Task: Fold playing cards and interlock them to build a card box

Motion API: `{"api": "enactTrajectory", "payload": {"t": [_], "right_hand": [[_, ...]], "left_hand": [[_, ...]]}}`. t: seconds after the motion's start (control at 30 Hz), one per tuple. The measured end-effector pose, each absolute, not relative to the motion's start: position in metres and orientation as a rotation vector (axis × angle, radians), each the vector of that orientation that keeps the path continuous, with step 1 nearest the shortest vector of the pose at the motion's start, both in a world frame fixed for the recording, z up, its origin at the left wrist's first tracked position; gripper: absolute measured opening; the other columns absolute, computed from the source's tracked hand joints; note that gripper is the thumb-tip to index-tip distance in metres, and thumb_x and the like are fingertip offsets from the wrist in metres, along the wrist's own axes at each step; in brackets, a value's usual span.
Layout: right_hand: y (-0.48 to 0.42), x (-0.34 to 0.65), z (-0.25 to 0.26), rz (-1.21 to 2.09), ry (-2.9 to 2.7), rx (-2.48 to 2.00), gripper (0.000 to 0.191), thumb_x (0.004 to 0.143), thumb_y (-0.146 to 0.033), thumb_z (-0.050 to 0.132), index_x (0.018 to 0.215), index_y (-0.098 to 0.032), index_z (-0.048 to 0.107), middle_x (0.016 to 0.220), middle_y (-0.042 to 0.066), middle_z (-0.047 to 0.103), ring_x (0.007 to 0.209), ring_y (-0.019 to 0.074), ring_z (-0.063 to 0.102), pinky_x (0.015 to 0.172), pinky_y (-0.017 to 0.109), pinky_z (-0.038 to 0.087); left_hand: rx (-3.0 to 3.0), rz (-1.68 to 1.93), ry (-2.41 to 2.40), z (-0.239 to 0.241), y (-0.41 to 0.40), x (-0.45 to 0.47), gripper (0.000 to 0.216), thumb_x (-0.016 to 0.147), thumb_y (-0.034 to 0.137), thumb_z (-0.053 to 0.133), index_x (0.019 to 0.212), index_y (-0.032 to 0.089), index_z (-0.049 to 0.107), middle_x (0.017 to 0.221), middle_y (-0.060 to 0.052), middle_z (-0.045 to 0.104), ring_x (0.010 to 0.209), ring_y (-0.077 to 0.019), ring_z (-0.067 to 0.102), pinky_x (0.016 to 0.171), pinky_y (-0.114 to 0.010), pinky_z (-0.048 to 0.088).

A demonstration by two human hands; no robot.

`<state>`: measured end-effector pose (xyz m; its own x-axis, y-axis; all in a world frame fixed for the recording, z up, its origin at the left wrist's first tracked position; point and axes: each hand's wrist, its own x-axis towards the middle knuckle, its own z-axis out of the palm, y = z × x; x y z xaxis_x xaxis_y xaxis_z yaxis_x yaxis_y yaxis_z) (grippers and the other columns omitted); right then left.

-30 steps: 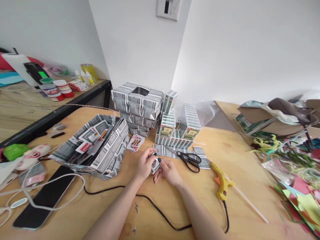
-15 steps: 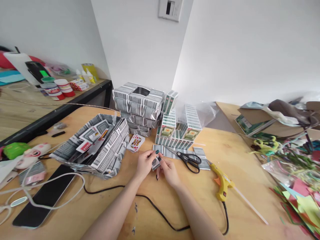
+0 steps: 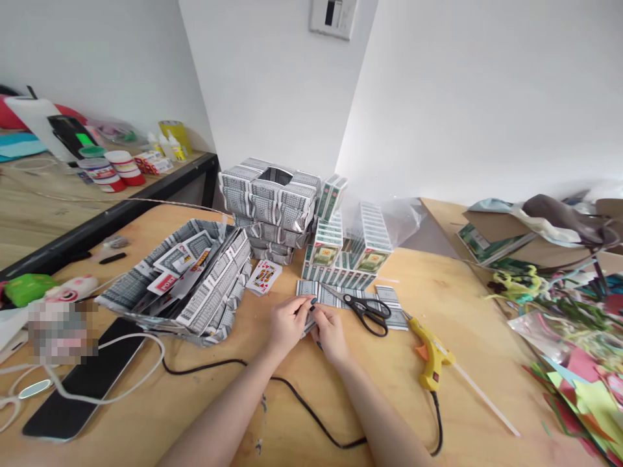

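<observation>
Low over the middle of the table, my left hand (image 3: 287,324) and my right hand (image 3: 329,331) are closed together on a grey-backed playing card (image 3: 309,324), mostly hidden by my fingers. Just beyond them lies a strip of joined cards (image 3: 331,296), with black-handled scissors (image 3: 367,311) resting over it. A glue gun (image 3: 435,357), yellow with a glue stick in its back, lies to the right of my hands. Left of them stands a basket made of folded cards (image 3: 214,292), with loose cards inside. A few face-up cards (image 3: 264,277) lie beside it.
Behind are a box of folded cards (image 3: 272,201) and stacked card packs (image 3: 341,259). A black cord (image 3: 302,402) crosses under my forearms. A black phone-like slab (image 3: 73,402) and white cable (image 3: 160,357) lie left. Coloured paper and craft scraps (image 3: 584,389) crowd the right edge.
My hands have shifted slightly right and turned the card, so less of its face shows between my fingers. The things on the table stay where they were.
</observation>
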<state>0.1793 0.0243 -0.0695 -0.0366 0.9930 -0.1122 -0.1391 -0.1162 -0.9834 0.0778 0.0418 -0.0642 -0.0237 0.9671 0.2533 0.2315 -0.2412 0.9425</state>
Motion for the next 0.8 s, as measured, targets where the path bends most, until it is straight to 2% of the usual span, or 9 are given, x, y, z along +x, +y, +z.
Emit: {"api": "enactTrajectory", "payload": {"t": [0.33,0.63,0.8], "right_hand": [[0.0251,0.1776,-0.0756,1.384,-1.051,-1.214,0.017,0.071,-0.028,0.038,0.067,-0.016,0.049,0.032,-0.011,0.035,0.022,0.0048,0.029,0.025,0.017,0.016],[0.0215,0.1815,-0.0746,1.396,-1.164,-1.203,0.033,0.07,-0.025,0.033,0.088,-0.01,0.057,0.029,-0.009,0.041,0.023,0.0076,0.035,0.029,0.017,0.025],[0.0199,0.1794,-0.0761,1.397,-1.191,-1.174,0.036,0.071,-0.025,0.032,0.093,-0.01,0.057,0.03,-0.008,0.043,0.025,0.0082,0.036,0.03,0.017,0.026]], "left_hand": [[1.509,1.324,1.382,-0.0702,0.0386,0.0776,0.02,0.075,0.029,0.051,0.082,0.022,0.069,0.083,-0.006,0.07,0.074,-0.0182,0.063,0.071,-0.027,0.047],[1.412,1.268,1.404,-0.0714,0.0416,0.0784,0.022,0.075,0.033,0.052,0.076,0.019,0.069,0.074,-0.005,0.069,0.065,-0.0158,0.061,0.061,-0.022,0.044],[1.341,1.255,1.374,-0.0733,0.0459,0.078,0.022,0.075,0.032,0.052,0.075,0.017,0.069,0.072,-0.004,0.069,0.063,-0.0144,0.06,0.057,-0.021,0.043]]}}
